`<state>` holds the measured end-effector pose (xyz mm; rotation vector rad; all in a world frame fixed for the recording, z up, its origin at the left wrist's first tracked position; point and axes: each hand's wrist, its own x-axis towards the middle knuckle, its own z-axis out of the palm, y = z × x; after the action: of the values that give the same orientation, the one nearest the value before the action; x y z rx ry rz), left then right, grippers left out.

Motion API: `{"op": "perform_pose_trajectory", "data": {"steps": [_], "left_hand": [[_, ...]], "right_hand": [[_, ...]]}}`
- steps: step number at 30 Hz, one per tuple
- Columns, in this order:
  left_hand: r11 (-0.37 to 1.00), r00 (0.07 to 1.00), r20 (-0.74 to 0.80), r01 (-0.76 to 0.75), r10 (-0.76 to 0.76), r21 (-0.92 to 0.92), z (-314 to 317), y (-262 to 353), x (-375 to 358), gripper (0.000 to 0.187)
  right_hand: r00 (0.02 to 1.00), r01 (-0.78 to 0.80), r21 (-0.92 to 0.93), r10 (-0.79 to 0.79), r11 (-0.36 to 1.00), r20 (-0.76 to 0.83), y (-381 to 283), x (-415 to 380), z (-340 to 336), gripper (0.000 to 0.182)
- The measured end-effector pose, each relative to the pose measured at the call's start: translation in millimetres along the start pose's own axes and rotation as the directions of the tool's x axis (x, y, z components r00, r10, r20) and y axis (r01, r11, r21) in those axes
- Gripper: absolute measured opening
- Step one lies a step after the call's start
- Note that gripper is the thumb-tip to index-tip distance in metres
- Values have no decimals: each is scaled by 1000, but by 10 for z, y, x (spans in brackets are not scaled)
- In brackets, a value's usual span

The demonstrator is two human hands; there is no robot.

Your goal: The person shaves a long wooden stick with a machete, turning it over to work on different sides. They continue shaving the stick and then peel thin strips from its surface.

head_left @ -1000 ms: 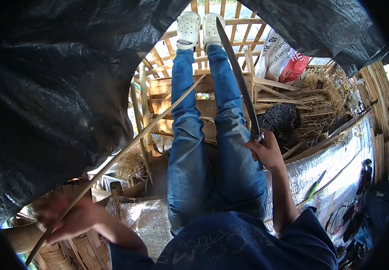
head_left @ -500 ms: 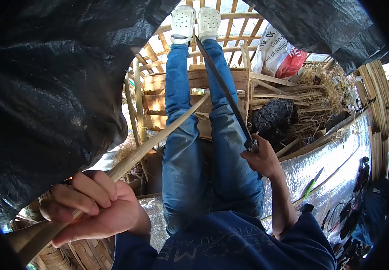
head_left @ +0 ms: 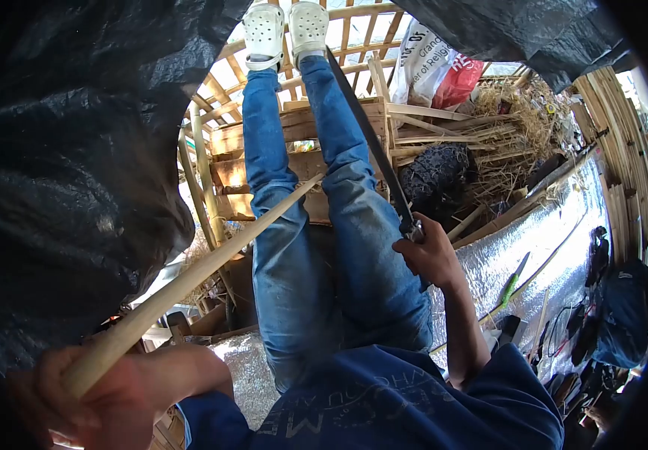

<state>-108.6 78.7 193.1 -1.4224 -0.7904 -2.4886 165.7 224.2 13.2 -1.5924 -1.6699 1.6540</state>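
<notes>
A long pale wooden stick [head_left: 189, 277] runs from the lower left up to my left knee, its tapered tip over my jeans [head_left: 286, 300]. Wrapped round its thick end is my left hand [head_left: 88, 397], near the lower left edge of the view and partly in shadow. My right hand [head_left: 430, 253] grips the handle of a long dark blade [head_left: 369, 131], which stretches up along my right leg towards my white clogs [head_left: 309, 28].
Black plastic sheeting [head_left: 69, 165] hangs at the left. Beyond my legs stands a wooden crate [head_left: 226, 142]. Straw [head_left: 515, 112], a white and red sack [head_left: 432, 71] and a black bundle [head_left: 436, 176] lie at the right. A green-handled knife [head_left: 511, 287] rests on silver foil [head_left: 564, 232].
My left hand has moved down and left, its grip now at the stick's thick end. The stick has shifted with it. The view has turned slightly, so the legs and blade appear further left.
</notes>
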Motion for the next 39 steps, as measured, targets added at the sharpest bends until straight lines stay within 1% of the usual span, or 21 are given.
{"op": "perform_pose_trajectory", "data": {"steps": [2, 4, 5, 6, 8, 11, 14, 18, 20, 21, 23, 24, 26, 27, 28, 29, 30, 32, 33, 36, 39], "left_hand": [[997, 996, -68, -60, 63, 47, 13, -125, -107, 30], [985, 982, -97, 168, -164, 38, 25, -678, -534, 59], [907, 908, -117, 412, -401, 91, -156, -903, -826, 70], [877, 876, -44, 481, -480, -3, -260, -1035, -1042, 69], [875, 888, -185, 452, -422, 174, -291, -1098, -1220, 58], [795, 880, -269, 470, -391, 382, -276, -1262, -1303, 52], [797, 860, -213, 511, -465, 323, -305, -1226, -1156, 42], [916, 951, -239, 266, -198, 299, -94, -1018, -503, 40], [960, 971, -130, 221, -201, 174, -64, -850, -131, 43], [962, 981, -135, 166, -139, 216, 45, -816, 79, 48], [976, 959, 183, 218, -215, 3, -42, -711, 489, 43], [979, 963, 183, 202, -198, -2, 92, -677, 626, 43], [953, 987, -53, 159, -150, 257, 375, -671, 828, 42], [965, 950, 172, 250, -260, 79, 235, -703, 998, 43], [927, 860, 407, 367, -309, -72, 293, -703, 1119, 45], [844, 776, 425, 535, -466, -50, 369, -707, 1152, 33], [720, 621, 621, 682, -478, -129, 383, -802, 1231, 25], [547, 384, 889, 813, -250, -197, 311, -1168, 1387, 30], [658, 564, 691, 734, -453, -167, 501, -1016, 1137, 24], [557, 545, 745, 781, -385, -283, 362, -1059, 936, 26], [531, 625, 677, 752, -388, -390, 3, -843, 1135, 27]], "right_hand": [[999, 0, 59, 3, 998, -43, 38, 4, -1, 31], [1000, 7, 77, -5, 997, -30, 70, 24, -13, 33], [998, 15, 89, -10, 996, -57, 98, 24, -9, 34], [996, 20, 102, -12, 995, -85, 113, 33, -2, 35], [996, 21, 120, -10, 993, -87, 61, -15, -4, 38], [996, 0, 95, 9, 995, -85, 59, -36, -24, 39], [998, 23, 104, -17, 994, -59, 112, -12, -22, 39], [998, 18, 94, -12, 995, -58, 114, -54, -28, 36], [999, 19, 97, -16, 995, -34, 97, -55, -43, 32], [999, 33, 108, -30, 994, -34, 107, -45, -49, 30], [999, 43, 128, -40, 991, -25, 93, -36, -61, 31], [999, 38, 150, -36, 988, -17, 88, -35, -68, 31], [998, 64, 151, -61, 986, -27, 77, -44, -78, 34], [999, 39, 152, -40, 988, -1, 50, -66, -87, 38], [1000, 14, 150, -17, 989, 24, 30, -88, -93, 41], [1000, 14, 147, -17, 989, 18, 18, -106, -85, 42], [999, 30, 140, -32, 990, 12, 25, -116, -81, 42], [999, 13, 165, -20, 986, 44, 53, -121, -83, 44], [998, 5, 158, -14, 987, 59, 52, -124, -91, 49], [999, -6, 170, -1, 985, 41, 153, -114, -102, 53], [998, 5, 172, -15, 985, 57, 111, -126, -133, 55]]}}
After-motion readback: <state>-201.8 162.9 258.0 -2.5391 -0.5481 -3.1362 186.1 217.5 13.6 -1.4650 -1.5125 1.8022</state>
